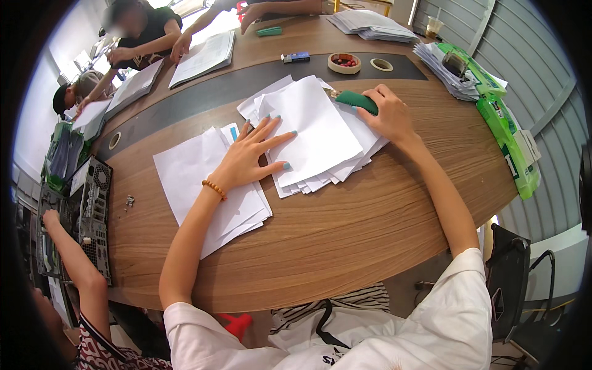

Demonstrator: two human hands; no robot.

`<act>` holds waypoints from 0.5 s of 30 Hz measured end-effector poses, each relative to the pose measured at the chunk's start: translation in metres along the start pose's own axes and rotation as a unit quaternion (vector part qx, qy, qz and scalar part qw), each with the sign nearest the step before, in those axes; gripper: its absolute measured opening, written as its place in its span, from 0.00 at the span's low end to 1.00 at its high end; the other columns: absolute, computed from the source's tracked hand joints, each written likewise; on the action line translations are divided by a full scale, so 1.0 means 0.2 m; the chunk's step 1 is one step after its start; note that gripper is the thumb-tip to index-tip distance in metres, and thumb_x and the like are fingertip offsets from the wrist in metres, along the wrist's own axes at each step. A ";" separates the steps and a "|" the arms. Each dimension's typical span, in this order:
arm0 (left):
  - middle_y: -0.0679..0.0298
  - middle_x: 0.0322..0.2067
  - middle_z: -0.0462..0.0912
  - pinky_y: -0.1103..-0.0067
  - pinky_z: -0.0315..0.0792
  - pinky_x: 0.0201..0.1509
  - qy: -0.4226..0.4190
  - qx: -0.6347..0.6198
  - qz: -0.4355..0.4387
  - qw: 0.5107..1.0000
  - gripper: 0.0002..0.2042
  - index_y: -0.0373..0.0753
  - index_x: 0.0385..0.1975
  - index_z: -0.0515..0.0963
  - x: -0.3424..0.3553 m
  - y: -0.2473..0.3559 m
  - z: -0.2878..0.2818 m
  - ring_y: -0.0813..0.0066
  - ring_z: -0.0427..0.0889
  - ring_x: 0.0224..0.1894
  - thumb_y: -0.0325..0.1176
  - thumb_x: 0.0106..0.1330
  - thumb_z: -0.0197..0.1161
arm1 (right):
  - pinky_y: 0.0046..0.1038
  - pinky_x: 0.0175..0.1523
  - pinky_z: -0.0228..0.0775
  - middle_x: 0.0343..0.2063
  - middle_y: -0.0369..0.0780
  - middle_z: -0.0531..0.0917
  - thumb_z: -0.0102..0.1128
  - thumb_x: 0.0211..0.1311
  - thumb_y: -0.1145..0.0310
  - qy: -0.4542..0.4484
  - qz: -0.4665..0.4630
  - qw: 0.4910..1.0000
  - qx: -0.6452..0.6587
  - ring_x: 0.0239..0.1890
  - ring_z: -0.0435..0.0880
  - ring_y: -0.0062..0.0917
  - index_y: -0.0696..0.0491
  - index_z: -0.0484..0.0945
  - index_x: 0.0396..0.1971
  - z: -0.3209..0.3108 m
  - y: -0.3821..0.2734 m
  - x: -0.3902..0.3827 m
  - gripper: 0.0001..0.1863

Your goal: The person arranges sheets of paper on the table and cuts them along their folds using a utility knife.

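Observation:
My left hand (pixel 250 154) lies flat with spread fingers on a fanned stack of white paper (pixel 314 129), pressing its left side. In my right hand (pixel 391 117) is a green stapler-like tool (pixel 356 101). Its metal tip is at the top right corner of the stack, where the sheets' edges lift a little; whether it bites the paper I cannot tell. Partly under my left wrist and forearm lies a second pile of white sheets (pixel 191 166), with a small blue-marked piece (pixel 234 131) at its top edge.
Beyond the stack are a tape roll (pixel 344 63) holding small red things, another tape roll (pixel 382 65), a small blue box (pixel 295 57) and a green object (pixel 269 31). An opened computer case (pixel 92 216) stands left, beside another person's arm (pixel 77 253). Green packaging (pixel 502 135) edges the right side.

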State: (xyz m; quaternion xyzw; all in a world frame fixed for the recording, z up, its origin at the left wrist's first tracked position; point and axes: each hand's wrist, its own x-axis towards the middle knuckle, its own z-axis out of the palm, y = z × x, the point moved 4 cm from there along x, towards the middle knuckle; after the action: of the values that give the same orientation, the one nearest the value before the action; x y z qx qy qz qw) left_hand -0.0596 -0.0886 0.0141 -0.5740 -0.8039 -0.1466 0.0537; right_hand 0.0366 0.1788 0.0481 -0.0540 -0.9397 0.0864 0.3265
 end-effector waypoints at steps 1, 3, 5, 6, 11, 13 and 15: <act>0.57 0.63 0.55 0.59 0.39 0.68 0.001 0.000 -0.001 1.000 0.28 0.60 0.58 0.65 0.00 0.00 0.00 0.58 0.51 0.66 0.58 0.56 0.53 | 0.33 0.37 0.71 0.33 0.37 0.76 0.63 0.46 0.61 -0.005 0.002 1.000 -0.010 0.33 0.79 0.33 0.52 0.77 0.35 0.01 -0.01 0.02 0.16; 0.56 0.63 0.55 0.59 0.39 0.68 0.002 0.000 -0.001 1.000 0.28 0.60 0.58 0.65 0.00 0.00 0.00 0.58 0.51 0.66 0.58 0.56 0.53 | 0.33 0.37 0.71 0.33 0.38 0.76 0.63 0.46 0.61 0.002 -0.003 1.000 -0.015 0.33 0.79 0.33 0.53 0.77 0.35 0.02 -0.02 0.05 0.16; 0.56 0.63 0.55 0.59 0.39 0.68 0.005 0.001 -0.002 1.000 0.28 0.60 0.58 0.65 -0.01 0.01 -0.01 0.58 0.50 0.66 0.58 0.56 0.53 | 0.33 0.38 0.71 0.33 0.38 0.76 0.63 0.46 0.61 0.010 -0.010 1.000 -0.019 0.33 0.79 0.33 0.53 0.77 0.35 0.03 -0.02 0.06 0.15; 0.56 0.63 0.55 0.59 0.39 0.68 0.006 0.000 -0.003 1.000 0.28 0.60 0.58 0.65 -0.01 0.01 -0.01 0.58 0.50 0.66 0.58 0.56 0.53 | 0.33 0.38 0.71 0.33 0.38 0.76 0.63 0.46 0.62 0.012 -0.014 1.000 -0.014 0.33 0.79 0.33 0.53 0.77 0.35 0.03 -0.02 0.06 0.16; 0.57 0.64 0.52 0.58 0.38 0.68 -0.009 -0.011 -0.013 1.000 0.29 0.58 0.59 0.63 0.00 0.03 -0.01 0.57 0.48 0.66 0.53 0.54 0.55 | 0.33 0.37 0.71 0.31 0.40 0.74 0.64 0.45 0.60 0.027 -0.019 0.999 -0.007 0.34 0.79 0.34 0.52 0.77 0.34 0.00 0.04 0.04 0.16; 0.57 0.64 0.52 0.58 0.38 0.68 -0.010 0.000 -0.009 1.000 0.29 0.58 0.59 0.63 -0.01 0.02 -0.02 0.57 0.49 0.66 0.53 0.54 0.55 | 0.33 0.38 0.71 0.33 0.38 0.76 0.64 0.46 0.63 0.031 -0.008 0.999 0.002 0.33 0.79 0.33 0.53 0.77 0.35 -0.02 0.05 0.04 0.16; 0.58 0.64 0.52 0.58 0.38 0.68 -0.011 -0.002 -0.009 1.000 0.29 0.58 0.59 0.63 -0.01 0.02 -0.02 0.57 0.49 0.66 0.53 0.54 0.56 | 0.33 0.38 0.71 0.33 0.38 0.76 0.64 0.46 0.63 0.029 -0.011 1.000 -0.001 0.33 0.79 0.33 0.53 0.77 0.35 -0.02 0.05 0.04 0.16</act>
State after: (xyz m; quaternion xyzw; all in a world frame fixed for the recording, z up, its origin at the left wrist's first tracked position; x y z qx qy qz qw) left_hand -0.0560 -0.0908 0.0175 -0.5687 -0.8091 -0.1420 0.0420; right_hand 0.0331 0.1899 0.0531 -0.0467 -0.9304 0.0806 0.3546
